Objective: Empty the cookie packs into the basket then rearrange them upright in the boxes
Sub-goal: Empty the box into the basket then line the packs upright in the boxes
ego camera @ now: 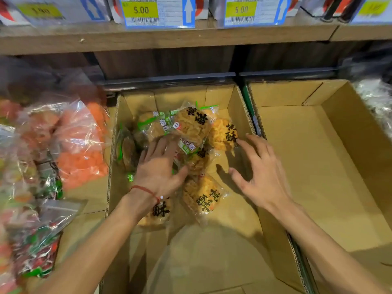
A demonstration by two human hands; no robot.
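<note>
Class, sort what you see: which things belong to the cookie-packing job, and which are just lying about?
Job: cookie packs, middle box, right box, left hand, right hand.
Lying about: orange snack bags, mixed sweet bags, shelf price tags.

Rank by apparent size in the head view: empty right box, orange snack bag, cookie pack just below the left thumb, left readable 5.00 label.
1. Empty right box
2. Orange snack bag
3. Cookie pack
4. 5.00 label, which sits farther back, so its true size is unsure.
</note>
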